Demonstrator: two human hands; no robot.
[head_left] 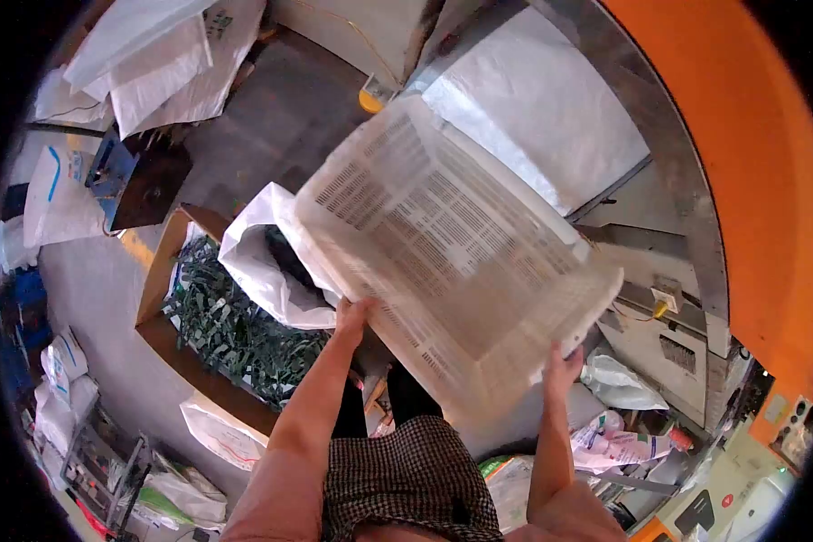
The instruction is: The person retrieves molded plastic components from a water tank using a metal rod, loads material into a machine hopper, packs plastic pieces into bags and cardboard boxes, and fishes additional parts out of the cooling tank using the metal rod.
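Note:
A large off-white plastic basket (479,307) with slotted sides is held up in front of me, tilted, and nothing shows inside it. My left hand (352,318) grips its near left rim. On the right, my right hand (564,363) holds the rim by the lower right corner. Just beyond my left hand, a white sack (253,239) stands with its mouth open and dark material inside, touching or overlapped by the basket's left edge. Beside the sack is a cardboard box (167,348) filled with dark green plastic pieces (235,330).
An orange machine (741,163) curves along the right, with a white sheet (537,108) at its lower opening. White sacks (167,68) stand at the upper left. A metal trolley (104,461) and more bags (185,492) sit at the lower left. A pink-and-white bag (619,444) lies at right.

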